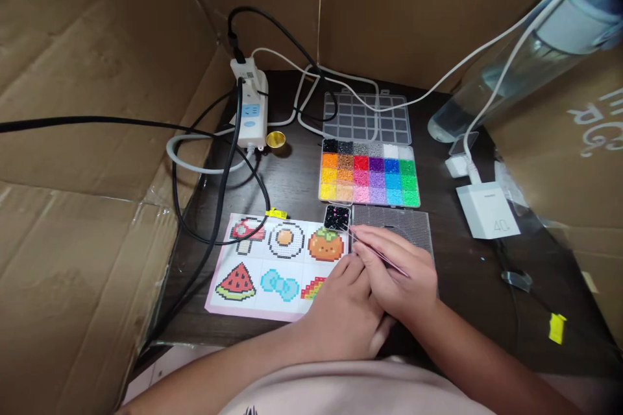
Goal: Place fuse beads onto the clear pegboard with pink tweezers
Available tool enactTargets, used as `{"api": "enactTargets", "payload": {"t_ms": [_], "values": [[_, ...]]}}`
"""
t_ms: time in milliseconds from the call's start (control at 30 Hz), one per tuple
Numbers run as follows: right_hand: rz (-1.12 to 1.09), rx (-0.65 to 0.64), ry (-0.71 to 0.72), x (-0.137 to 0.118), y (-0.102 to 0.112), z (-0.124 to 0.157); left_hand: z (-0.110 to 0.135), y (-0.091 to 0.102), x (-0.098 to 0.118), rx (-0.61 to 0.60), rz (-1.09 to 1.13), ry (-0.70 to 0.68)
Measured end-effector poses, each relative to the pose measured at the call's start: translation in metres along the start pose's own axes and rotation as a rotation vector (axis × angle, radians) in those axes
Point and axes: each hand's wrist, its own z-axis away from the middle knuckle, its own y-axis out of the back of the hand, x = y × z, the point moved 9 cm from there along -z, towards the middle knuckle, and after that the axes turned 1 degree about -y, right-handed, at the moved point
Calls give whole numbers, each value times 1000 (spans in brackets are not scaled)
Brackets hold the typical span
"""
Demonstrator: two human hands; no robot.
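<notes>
My right hand (396,272) pinches thin metal tweezers (363,243) whose tip points at a small square tray of black beads (337,216). It rests over a clear square pegboard (399,224). My left hand (343,311) lies partly under the right hand, fingers curled loosely on the right edge of a pattern sheet (272,259) with a mushroom, an egg, a persimmon, a watermelon, a bow and a rainbow. Whether the left hand holds anything is hidden. Behind them stands a bead box (368,172) with many coloured compartments, its clear lid (367,118) folded back.
A white power strip (252,104) with black and white cables lies at the back left, a gold cap (276,139) beside it. A white charger (487,209) and a tall clear cylinder (525,45) stand at the right. Cardboard walls surround the dark table (477,272). A yellow scrap (556,328) lies at the right.
</notes>
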Motion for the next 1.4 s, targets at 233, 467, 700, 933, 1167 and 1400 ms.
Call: {"api": "enactTargets", "payload": {"t_ms": [233, 467, 700, 933, 1167, 1400], "values": [[-60, -52, -129, 17, -5, -1, -1, 0, 0, -7, -40, 2], [-73, -59, -208, 25, -3, 2, -2, 5, 3, 16, -78, -3], [-70, -64, -234, 27, -1, 3, -3, 7, 3, 15, -84, -4], [-38, -38, -215, 26, 2, 2, -4, 7, 3, -5, -95, -21], [-48, -40, -235, 28, 1, 4, -3, 7, 3, -11, -97, -16], [-61, -39, -263, 30, 0, 4, -4, 6, 2, -20, -90, -17]]}}
